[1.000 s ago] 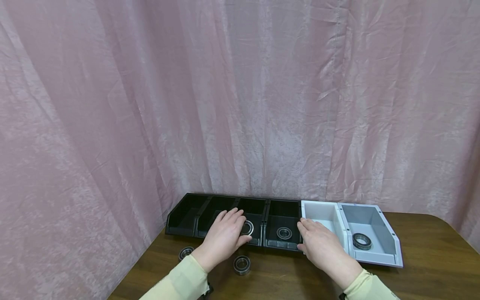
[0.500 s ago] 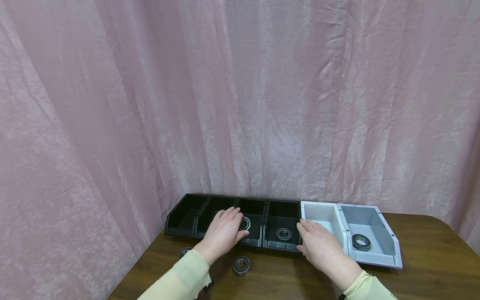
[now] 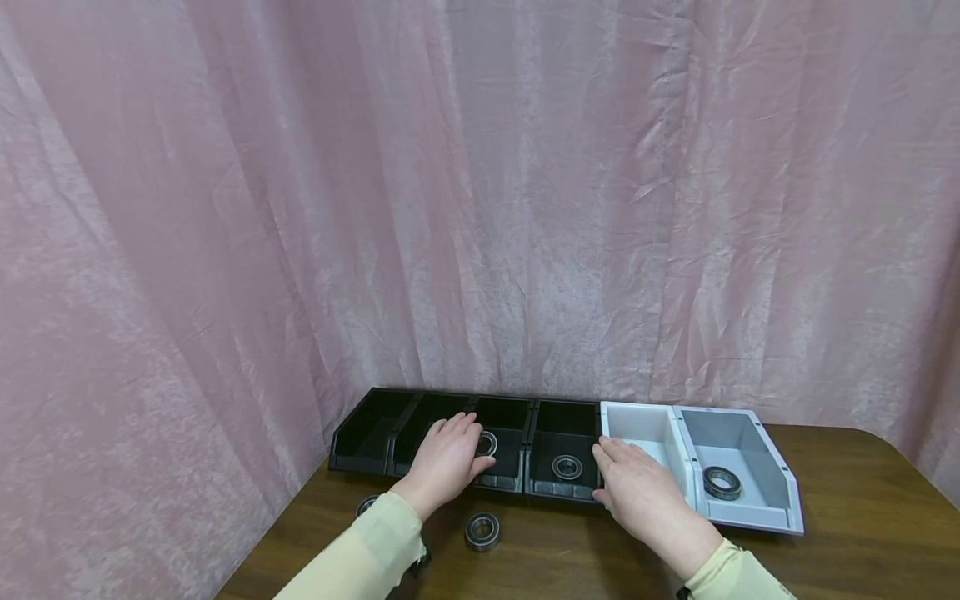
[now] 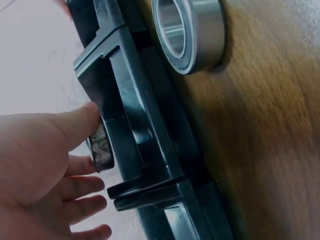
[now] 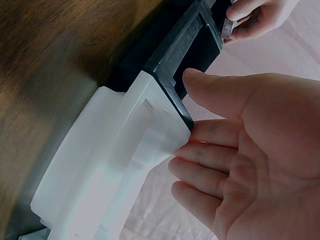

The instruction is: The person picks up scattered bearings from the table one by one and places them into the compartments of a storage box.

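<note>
The left hand [image 3: 444, 467] pinches the held bearing [image 4: 103, 150] between thumb and forefinger, the remaining fingers reaching loosely past it. The held bearing lies over the second black bin [image 3: 508, 414] to the left of the white bin [image 3: 641, 422]; whether it touches the bin's floor cannot be told. A ring, it has no long axis; its round face is turned toward the head view. The left hand is the nearer. The right hand [image 3: 641, 490] lies at the white bin's left wall, fingers straight, thumb apart, nothing seen in its grasp; contact is unclear. A second bearing [image 3: 567, 477] sits in the first black bin [image 3: 567, 417], adjoining the white bin; a third bearing [image 3: 722, 494] occupies the grey bin [image 3: 727, 427] to its right; a fourth bearing [image 3: 482, 546] rests on the table [image 3: 862, 483], in front and to its left.
</note>
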`<state>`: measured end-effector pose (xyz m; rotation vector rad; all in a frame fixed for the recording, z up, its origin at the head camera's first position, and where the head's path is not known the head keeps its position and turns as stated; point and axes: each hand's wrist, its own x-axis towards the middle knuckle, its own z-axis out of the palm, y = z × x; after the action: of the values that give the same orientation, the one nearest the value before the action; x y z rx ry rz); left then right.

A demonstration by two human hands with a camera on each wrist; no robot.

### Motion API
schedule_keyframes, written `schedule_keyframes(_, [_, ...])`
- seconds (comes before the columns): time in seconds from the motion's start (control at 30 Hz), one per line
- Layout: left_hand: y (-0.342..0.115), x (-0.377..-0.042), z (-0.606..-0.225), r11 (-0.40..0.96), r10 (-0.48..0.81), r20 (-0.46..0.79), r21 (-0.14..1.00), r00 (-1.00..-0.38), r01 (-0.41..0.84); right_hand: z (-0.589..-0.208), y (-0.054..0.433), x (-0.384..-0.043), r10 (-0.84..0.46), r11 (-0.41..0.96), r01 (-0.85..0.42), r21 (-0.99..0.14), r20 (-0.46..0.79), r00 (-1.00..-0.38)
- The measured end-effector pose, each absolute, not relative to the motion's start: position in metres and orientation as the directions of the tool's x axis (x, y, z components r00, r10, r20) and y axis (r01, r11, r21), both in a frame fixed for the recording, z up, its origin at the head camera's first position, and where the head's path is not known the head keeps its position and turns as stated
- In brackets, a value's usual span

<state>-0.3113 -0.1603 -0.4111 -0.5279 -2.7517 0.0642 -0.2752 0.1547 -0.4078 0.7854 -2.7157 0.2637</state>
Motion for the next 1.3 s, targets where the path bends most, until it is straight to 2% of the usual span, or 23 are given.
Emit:
schedule_keyframes(0.5, [-0.161, -0.321, -0.42, 0.936, 0.35, 0.302, -0.07, -0.887, 0.345, -0.41, 0.155, -0.276, -0.5, 0.829, -0.556, -0.06, 0.366, -0.785])
schedule_keyframes(1.03, [-0.154, -0.328, -0.424, 0.935, 0.34, 0.273, 0.002, -0.9, 0.354, -0.411, 0.154, -0.275, -0.491, 0.832, -0.55, -0.071, 0.366, -0.79])
schedule_keyframes(1.3, [-0.152, -0.333, -0.426, 0.936, 0.338, 0.27, 0.002, -0.902, 0.352, -0.41, 0.155, -0.275, -0.494, 0.831, -0.552, -0.07, 0.366, -0.789])
